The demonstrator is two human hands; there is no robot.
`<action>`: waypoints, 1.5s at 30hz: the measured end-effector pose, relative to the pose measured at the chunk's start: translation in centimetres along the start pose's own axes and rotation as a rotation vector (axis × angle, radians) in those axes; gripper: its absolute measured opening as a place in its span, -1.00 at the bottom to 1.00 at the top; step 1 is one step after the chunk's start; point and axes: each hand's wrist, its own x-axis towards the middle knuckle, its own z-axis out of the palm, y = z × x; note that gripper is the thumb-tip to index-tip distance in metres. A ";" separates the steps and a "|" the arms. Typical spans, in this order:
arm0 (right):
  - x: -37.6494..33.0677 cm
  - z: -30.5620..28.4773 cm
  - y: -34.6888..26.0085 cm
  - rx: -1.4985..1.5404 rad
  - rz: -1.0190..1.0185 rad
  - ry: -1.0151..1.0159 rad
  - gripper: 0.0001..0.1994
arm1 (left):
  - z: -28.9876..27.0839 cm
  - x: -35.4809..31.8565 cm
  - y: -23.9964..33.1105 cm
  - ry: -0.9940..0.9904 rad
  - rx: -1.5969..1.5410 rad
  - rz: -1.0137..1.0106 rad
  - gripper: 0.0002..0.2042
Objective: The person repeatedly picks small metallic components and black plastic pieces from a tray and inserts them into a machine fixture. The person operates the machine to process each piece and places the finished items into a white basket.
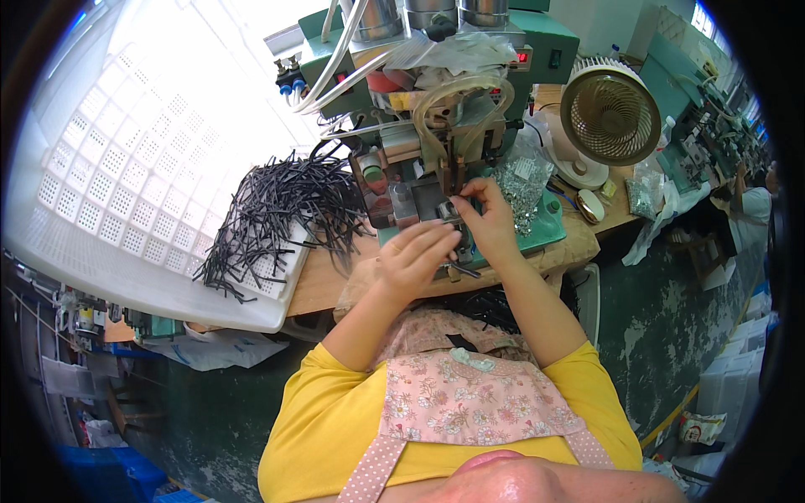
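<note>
In front of me stands a green bench machine (457, 151) with an upright metal tool above a small work point. My right hand (490, 220) is at that point from the right, thumb and forefinger pinched close to the metal fixture; what they hold is too small to make out. My left hand (415, 258) is just left of and nearer than the fixture, palm down, fingers pressed together. A thin black strip (464, 270) sticks out from under its fingers; the grip itself is hidden. A heap of similar black strips (285, 205) lies to the left.
The heap spreads over a white tray (281, 306), beside a large white perforated crate (109, 184). Small shiny metal pieces (521, 193) lie in clear plastic right of the machine. Farther right are a round fan (610, 117) and another bag of pieces (644, 194) on the wooden bench.
</note>
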 end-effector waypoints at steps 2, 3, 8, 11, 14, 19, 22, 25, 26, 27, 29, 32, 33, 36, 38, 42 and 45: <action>0.2 -0.1 0.0 -0.067 -0.058 0.013 -0.79 | 1.4 0.1 0.2 -0.013 -0.045 0.031 -0.68; 0.2 -0.6 0.2 -0.164 -0.128 0.014 -0.79 | 1.9 0.0 0.2 -0.030 -0.047 0.028 -0.68; 1.1 -6.8 4.1 -0.450 -0.284 0.334 -0.83 | 3.1 -0.8 -0.4 -0.025 -0.047 0.070 -0.71; 1.0 -10.7 8.1 -0.664 -0.160 0.245 -0.85 | 3.3 -1.0 -0.5 -0.019 -0.055 0.073 -0.73; 0.8 -10.3 10.9 -0.804 -0.089 0.103 -0.84 | 3.4 -1.1 -0.4 -0.021 -0.060 0.039 -0.74; -0.4 -6.9 11.0 -1.082 -0.397 -0.010 -0.81 | 3.4 -1.1 -0.2 -0.013 -0.086 0.036 -0.74; 0.2 -6.8 10.6 -1.133 -0.461 -0.047 -0.79 | 3.0 -1.6 0.3 -0.051 -0.070 -0.017 -0.74; 0.1 -7.3 10.9 -1.142 -0.434 -0.033 -0.79 | 1.9 -2.8 -0.1 -0.019 -0.010 -0.005 -0.70; -0.2 -7.4 11.2 -1.139 -0.421 -0.013 -0.79 | 1.5 -3.4 -0.5 0.007 0.007 0.004 -0.69; -0.3 -7.5 11.4 -1.147 -0.403 0.013 -0.79 | 0.5 -4.3 -1.5 0.025 0.045 -0.026 -0.68; -0.4 -7.7 11.9 -1.046 -0.422 0.062 -0.76 | -1.4 -5.9 -5.0 0.127 0.280 -0.217 -0.76; -0.5 -7.9 12.2 -0.959 -0.440 0.101 -0.75 | -5.0 -9.0 -10.9 -0.168 0.690 -0.543 -0.76; -0.5 -7.9 12.2 -0.936 -0.456 0.113 -0.75 | -6.1 -10.2 -12.3 -0.308 0.771 -0.607 -0.73; -0.5 -7.9 12.2 -0.791 -0.337 0.121 -0.78 | -7.5 -12.3 -15.3 -0.539 0.953 -0.611 -0.66; -0.6 -7.7 12.2 -0.655 -0.273 0.167 -0.81 | -7.9 -12.3 -16.0 -0.458 0.863 -0.513 -0.70; -0.7 -7.6 12.4 -0.615 -0.214 0.196 -0.82 | -7.4 -9.9 -15.3 -0.206 0.702 -0.517 -0.77; -0.5 -8.0 12.3 -0.691 -0.294 0.178 -0.84 | -7.4 -7.8 -13.4 -0.068 0.657 -0.470 -0.78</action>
